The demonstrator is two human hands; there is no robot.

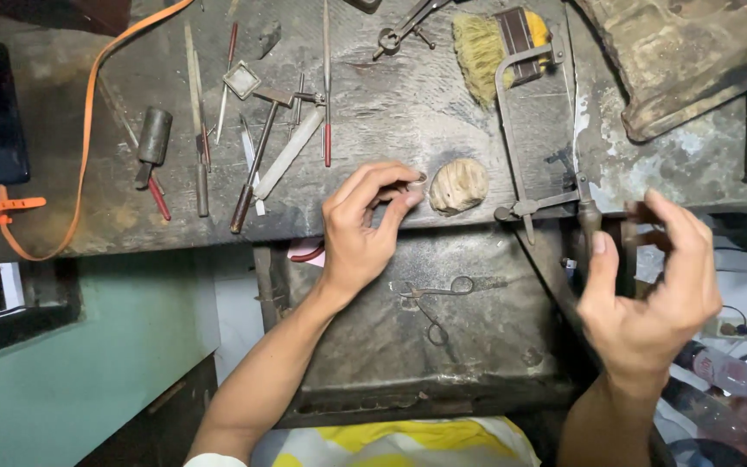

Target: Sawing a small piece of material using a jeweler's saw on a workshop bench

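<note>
Ring of thin dark metal [418,180] sits pinched between thumb and fingertips of the left hand [362,227], at the workbench edge [175,229] just beside a tan ribbed lump [458,184]. The right hand [648,285] hovers apart, fingers loosely curled and empty, near a jeweller's saw frame [516,130]. Small scissors [434,303] lie below.

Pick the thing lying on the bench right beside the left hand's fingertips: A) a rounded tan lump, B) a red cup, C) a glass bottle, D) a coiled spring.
A: the left hand pinches a small ring at the bench edge, and a rounded tan lump sits just to the right of its fingertips.
</note>
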